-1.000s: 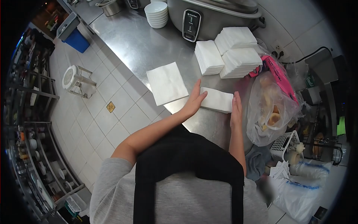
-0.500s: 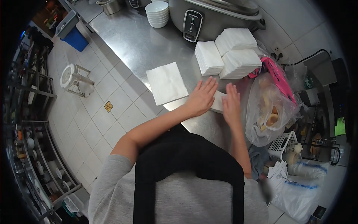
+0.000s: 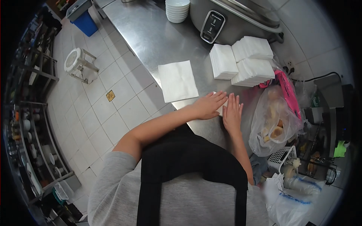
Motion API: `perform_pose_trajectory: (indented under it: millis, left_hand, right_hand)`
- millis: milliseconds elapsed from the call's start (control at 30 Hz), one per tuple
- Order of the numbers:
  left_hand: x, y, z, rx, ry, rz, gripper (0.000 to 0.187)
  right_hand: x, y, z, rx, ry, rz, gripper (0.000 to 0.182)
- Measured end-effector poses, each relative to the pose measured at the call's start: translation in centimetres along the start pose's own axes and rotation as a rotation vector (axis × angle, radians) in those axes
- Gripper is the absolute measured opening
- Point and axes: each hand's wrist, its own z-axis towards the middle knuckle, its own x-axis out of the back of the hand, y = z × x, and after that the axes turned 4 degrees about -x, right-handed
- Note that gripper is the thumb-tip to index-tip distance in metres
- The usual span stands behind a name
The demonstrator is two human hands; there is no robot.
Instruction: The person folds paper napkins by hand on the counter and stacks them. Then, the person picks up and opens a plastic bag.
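Observation:
My left hand lies flat with its fingers stretched out over a small folded white napkin on the steel counter. Beside it my right hand rests on the napkin's right side, fingers extended. Most of this napkin is hidden under the two hands. To the left, a larger white napkin lies flat near the counter's edge. Behind the hands stand stacks of folded white napkins. Neither hand grips anything.
A grey cooker and stacked white bowls stand at the back of the steel counter. Right of my hands are a plastic bag of bread and a white basket. A white stool stands on the floor.
Both hands have come down onto the small folded napkin and closer together. The head view has shifted, so the counter items appear farther right.

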Motion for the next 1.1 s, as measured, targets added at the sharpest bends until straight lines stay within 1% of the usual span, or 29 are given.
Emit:
perform_pose_trajectory:
  millis: [67,100,133,167,200,267,300,367,400,467,500,567,600,667,700,767,800,867,900,967,1000,1067,1100]
  left_hand:
    - [3.9,-1.2,-1.5,-0.012,0.019,-0.344,0.067]
    - [4.6,-2.2,-3.0,0.066,0.086,-0.275,0.069]
    - [6.0,-2.8,-4.4,0.189,0.043,-0.165,0.065]
    - [7.4,-3.2,-5.8,0.313,0.0,-0.056,0.06]
    - [8.0,-3.6,-7.1,0.345,0.01,0.032,0.053]
    - [7.4,-4.5,-8.8,0.295,0.081,0.105,0.043]
    - [7.6,-4.6,-8.9,0.304,0.089,0.111,0.043]
    - [7.8,-4.8,-8.9,0.324,0.082,0.035,0.03]
    - [7.8,-5.2,-9.0,0.33,0.09,0.035,0.03]
    - [7.8,-6.3,-8.9,0.44,0.08,-0.148,0.03]
    - [8.2,-6.5,-8.9,0.447,0.089,-0.149,0.03]
    - [8.9,-6.8,-8.8,0.518,0.088,-0.285,0.024]
    - [8.9,-7.1,-8.9,0.523,0.095,-0.284,0.024]
    - [8.5,-7.6,-9.2,0.544,0.177,-0.403,0.023]
    - [8.4,-7.8,-9.2,0.545,0.181,-0.404,0.023]
    - [8.3,-8.2,-9.3,0.541,0.246,-0.46,0.022]
    - [8.6,-8.1,-9.3,0.544,0.25,-0.458,0.022]
    - [9.3,-7.9,-9.3,0.487,0.245,-0.474,0.021]
    - [10.0,-7.6,-9.4,0.491,0.247,-0.474,0.021]
    - [11.6,-7.3,-9.7,0.528,0.089,-0.496,0.024]
    - [11.9,-7.5,-10.0,0.533,0.091,-0.497,0.024]
    - [12.2,-8.0,-10.9,0.769,0.12,-0.762,0.032]
    - [11.6,-8.5,-11.4,0.772,0.119,-0.763,0.032]
  right_hand:
    - [1.4,-0.7,-0.1,-0.022,-0.017,-0.019,0.062]
    - [2.4,-1.1,-0.1,-0.01,0.051,-0.006,0.064]
    - [3.1,-1.6,0.0,0.001,0.12,0.008,0.066]
    - [3.6,-2.1,0.1,0.004,0.118,0.009,0.066]
    - [4.0,-2.8,0.4,0.05,0.121,0.06,0.065]
    - [4.2,-4.2,1.2,0.111,0.124,0.112,0.064]
    - [4.1,-5.1,1.6,0.16,0.11,0.145,0.061]
    - [3.8,-6.6,2.4,0.223,0.088,0.187,0.052]
    - [3.7,-7.1,2.6,0.232,0.087,0.184,0.052]
    - [3.6,-7.8,3.1,0.248,0.05,0.222,0.048]
    - [3.6,-7.9,3.4,0.258,0.046,0.218,0.048]
    - [3.5,-7.9,4.2,0.297,0.022,0.248,0.046]
    - [3.3,-8.0,4.6,0.305,0.02,0.246,0.046]
    - [2.9,-8.2,5.5,0.284,-0.087,0.445,0.045]
    - [2.5,-8.4,6.0,0.287,-0.088,0.443,0.045]
    - [1.5,-9.1,7.3,0.263,-0.142,0.583,0.044]
    - [0.8,-9.4,7.9,0.268,-0.143,0.581,0.044]
    - [-0.5,-9.9,9.0,0.386,-0.153,0.681,0.042]
    - [-0.8,-9.8,9.5,0.389,-0.157,0.681,0.042]
    - [-1.3,-9.4,10.5,0.24,-0.55,0.642,0.037]
    - [-1.7,-9.4,10.8,0.243,-0.555,0.642,0.037]
    - [-2.7,-9.3,11.2,0.082,-0.629,0.751,0.028]
    - [-3.0,-9.5,11.3,0.082,-0.632,0.752,0.028]
